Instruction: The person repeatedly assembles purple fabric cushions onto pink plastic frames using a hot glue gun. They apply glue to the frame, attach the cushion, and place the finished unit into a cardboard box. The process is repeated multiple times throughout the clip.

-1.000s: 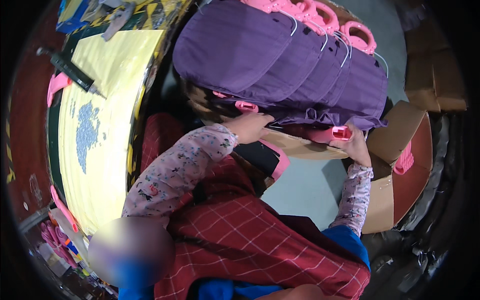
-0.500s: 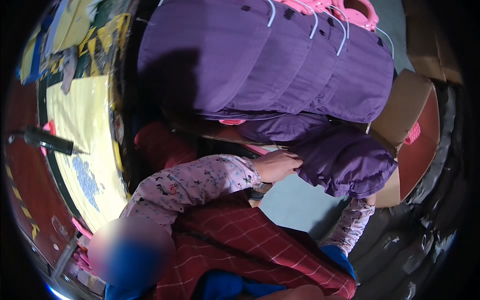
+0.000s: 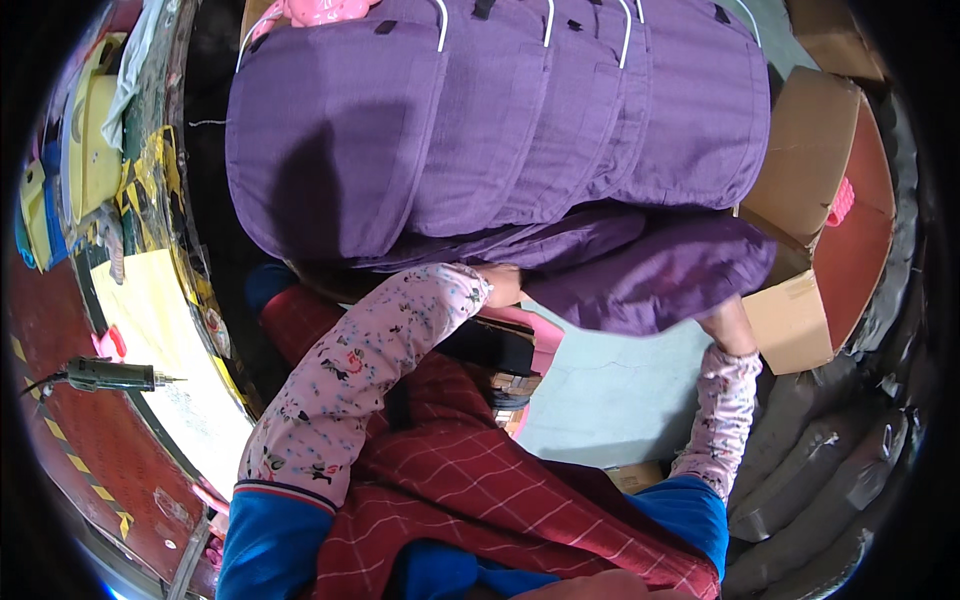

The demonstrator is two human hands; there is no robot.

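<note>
A loose purple cloth piece [image 3: 655, 272] is stretched between my two hands in front of me. At its left end, my left hand [image 3: 503, 285] is closed on the edge, its fingertips partly hidden by the fabric. My right hand [image 3: 730, 325] grips the right end from below; it is slightly blurred and the cloth hides its fingers. Just beyond lies a row of overlapping purple fabric panels [image 3: 330, 150] with rounded corners and white rods [image 3: 549, 22] along the top. A pink plastic part [image 3: 325, 10] shows behind the panels.
An open cardboard box [image 3: 790, 320] stands at the right, a pink piece [image 3: 840, 202] inside it. Grey plastic-wrapped bundles [image 3: 800, 480] lie near it. A dark green electric screwdriver [image 3: 110, 375] is at the left, over a worktable with pale sheeting [image 3: 175, 340] and yellow-black tape.
The purple cloth, bunched before, is now drawn out flatter and higher. My right hand has come up and shows more; my left hand has shifted left. The whole view has shifted as well.
</note>
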